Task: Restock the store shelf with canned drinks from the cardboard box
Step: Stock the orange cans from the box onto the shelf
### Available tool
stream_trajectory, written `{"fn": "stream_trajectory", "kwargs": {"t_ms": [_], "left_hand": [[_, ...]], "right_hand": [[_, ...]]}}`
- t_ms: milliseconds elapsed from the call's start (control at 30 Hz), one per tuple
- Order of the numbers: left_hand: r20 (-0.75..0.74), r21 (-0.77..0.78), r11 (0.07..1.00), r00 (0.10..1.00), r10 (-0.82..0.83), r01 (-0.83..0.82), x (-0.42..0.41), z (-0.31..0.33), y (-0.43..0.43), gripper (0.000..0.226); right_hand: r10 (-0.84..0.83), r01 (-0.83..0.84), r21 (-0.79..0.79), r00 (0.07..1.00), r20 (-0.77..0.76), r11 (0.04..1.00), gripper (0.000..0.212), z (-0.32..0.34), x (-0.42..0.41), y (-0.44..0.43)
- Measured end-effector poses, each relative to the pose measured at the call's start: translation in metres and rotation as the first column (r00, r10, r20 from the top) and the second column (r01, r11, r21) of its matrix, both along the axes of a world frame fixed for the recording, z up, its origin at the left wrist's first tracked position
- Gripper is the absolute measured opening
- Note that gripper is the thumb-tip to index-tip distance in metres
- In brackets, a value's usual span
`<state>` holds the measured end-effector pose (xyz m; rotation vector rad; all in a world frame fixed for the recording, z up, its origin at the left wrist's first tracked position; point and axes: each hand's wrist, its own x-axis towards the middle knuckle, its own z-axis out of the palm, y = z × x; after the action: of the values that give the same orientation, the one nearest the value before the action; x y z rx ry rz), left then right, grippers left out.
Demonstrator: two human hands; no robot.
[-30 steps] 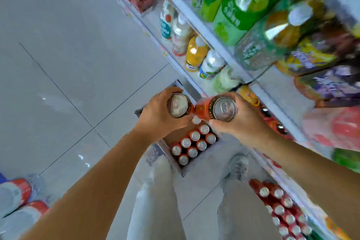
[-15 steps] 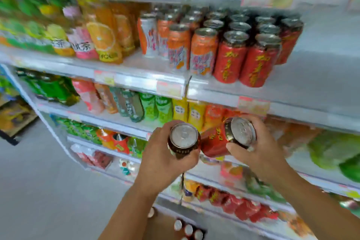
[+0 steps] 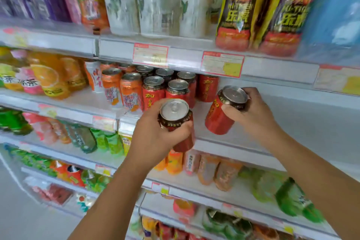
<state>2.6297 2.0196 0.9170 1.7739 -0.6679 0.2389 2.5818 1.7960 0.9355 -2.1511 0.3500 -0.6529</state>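
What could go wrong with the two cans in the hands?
The right hand grips its red can tilted, near the top, so it might slip or land crooked on the shelf. The other can, in the left hand, sits close in front of the standing red cans and could knock one over.

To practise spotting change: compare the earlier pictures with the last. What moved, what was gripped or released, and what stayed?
Both hands rose from over the cardboard box to the can shelf. The right hand swung the right can rightward, apart from the left can in the left hand, toward bare shelf beside the stocked red cans. Nothing taken or released: each hand still grips one can.
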Motion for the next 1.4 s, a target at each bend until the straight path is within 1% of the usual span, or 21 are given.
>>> {"fn": "stream_trajectory", "kwargs": {"t_ms": [67,167,233,333,400,433,533,567,700,767,833,900,967,1167,1267,1300,1333,1367,1400], "left_hand": [[-0.018,0.0,1.0,0.999,0.03,-0.03,0.003,0.0,0.0,0.037],[-0.012,0.031,0.998,0.999,0.048,-0.047,0.008,0.001,0.006,0.036],[-0.016,0.058,0.997,0.999,0.045,-0.044,0.013,0.002,0.011,0.036],[-0.039,0.067,0.997,0.998,0.042,-0.039,0.02,0.002,0.018,0.04],[-0.04,0.065,0.997,0.999,0.032,-0.029,0.023,0.001,0.021,0.043],[-0.037,0.072,0.997,0.999,0.031,-0.028,0.024,0.0,0.022,0.043],[-0.046,0.071,0.997,0.999,0.026,-0.023,0.028,-0.002,0.024,0.045],[-0.051,0.067,0.998,0.998,0.021,-0.018,0.028,-0.002,0.024,0.046],[-0.059,0.062,0.998,0.998,0.012,-0.008,0.03,-0.002,0.023,0.048],[-0.058,0.062,0.998,0.998,0.004,-0.001,0.031,-0.001,0.022,0.046],[-0.059,0.056,0.998,0.998,0.0,0.003,0.032,-0.001,0.021,0.043],[-0.063,0.05,0.999,0.998,0.0,0.003,0.033,-0.002,0.021,0.043],[-0.067,0.046,0.999,0.998,-0.001,0.004,0.034,-0.003,0.021,0.043],[-0.088,0.056,0.998,0.996,0.001,0.004,0.038,-0.004,0.021,0.037],[-0.082,0.057,0.998,0.997,-0.012,0.017,0.036,-0.003,0.02,0.034],[-0.081,0.055,0.998,0.997,-0.018,0.023,0.035,-0.002,0.02,0.033],[-0.082,0.05,0.998,0.996,-0.024,0.028,0.033,-0.001,0.019,0.033],[-0.083,0.042,0.998,0.996,-0.032,0.036,0.033,0.001,0.018,0.034],[-0.085,0.034,0.999,0.996,-0.039,0.042,0.032,0.001,0.016,0.035]], "right_hand": [[0.004,-0.005,-0.022,0.999,-0.042,1.0,0.055,0.005,0.014,-0.008],[0.047,-0.048,-0.007,0.996,-0.077,0.999,0.054,0.004,0.033,-0.013],[0.048,-0.047,0.011,0.995,-0.086,0.999,0.051,-0.004,0.044,-0.013],[0.046,-0.044,0.052,0.998,-0.049,0.998,0.043,-0.012,0.053,-0.009],[0.04,-0.037,0.069,0.999,-0.037,0.997,0.044,-0.016,0.059,-0.008],[0.033,-0.031,0.075,0.999,-0.034,0.997,0.051,-0.017,0.061,-0.007],[0.016,-0.014,0.086,1.0,-0.024,0.996,0.086,-0.025,0.061,0.0],[0.008,-0.005,0.094,1.0,-0.026,0.996,0.09,-0.029,0.06,0.0],[-0.042,0.042,0.08,0.999,-0.005,0.996,0.073,-0.034,0.062,-0.001],[-0.024,0.025,0.092,1.0,-0.016,0.995,0.07,-0.032,0.068,-0.004],[-0.012,0.016,0.075,0.999,-0.048,0.997,0.074,-0.03,0.075,-0.007],[-0.021,0.023,0.02,0.997,-0.074,1.0,0.081,-0.03,0.081,-0.009],[-0.022,0.022,-0.009,0.997,-0.073,1.0,0.079,-0.03,0.085,-0.009],[-0.059,0.061,0.048,0.997,-0.054,0.997,0.065,-0.041,0.097,-0.012],[-0.065,0.073,0.088,0.994,-0.09,0.993,0.071,-0.044,0.091,-0.012],[-0.099,0.104,0.066,0.992,-0.078,0.992,0.071,-0.044,0.083,-0.009],[-0.137,0.137,0.021,0.99,-0.023,0.99,0.067,-0.042,0.072,-0.004],[-0.151,0.152,-0.016,0.986,0.068,0.988,0.057,-0.04,0.059,0.003],[-0.127,0.133,-0.029,0.979,0.16,0.991,0.046,-0.037,0.045,0.011]]}}
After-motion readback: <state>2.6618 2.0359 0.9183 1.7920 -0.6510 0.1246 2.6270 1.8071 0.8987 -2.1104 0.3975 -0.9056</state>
